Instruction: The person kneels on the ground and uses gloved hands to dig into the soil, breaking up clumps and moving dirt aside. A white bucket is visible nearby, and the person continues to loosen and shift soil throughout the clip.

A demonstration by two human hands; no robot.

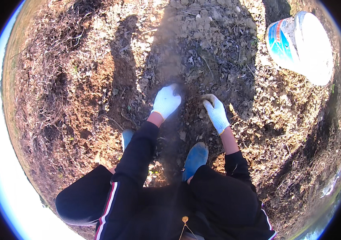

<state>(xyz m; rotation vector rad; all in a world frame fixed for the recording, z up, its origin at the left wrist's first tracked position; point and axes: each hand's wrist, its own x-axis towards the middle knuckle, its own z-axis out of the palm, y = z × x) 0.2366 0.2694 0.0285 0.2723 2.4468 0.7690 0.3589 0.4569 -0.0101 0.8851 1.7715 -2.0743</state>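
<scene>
Both hands wear knitted gloves and are down at the leaf-littered soil (193, 120) in front of my feet. My left hand (166, 101), in a white glove, is bent with its knuckles up. Its fingertips blur into a dark patch of ground, so anything in them is hidden. A short gap to the right, my right hand (216, 111) curls its soil-stained fingers and thumb toward loose earth. Whether it grips anything is unclear. Crumbly soil and dry leaf bits lie between the two hands.
A white plastic bucket (281, 45) with blue and red print lies tilted at upper right. My blue shoe (196, 159) is just below the hands, the other shoe (127, 137) left of it. Dry stalks (71, 33) cover the ground at left. Several small pale lumps (198, 16) lie ahead.
</scene>
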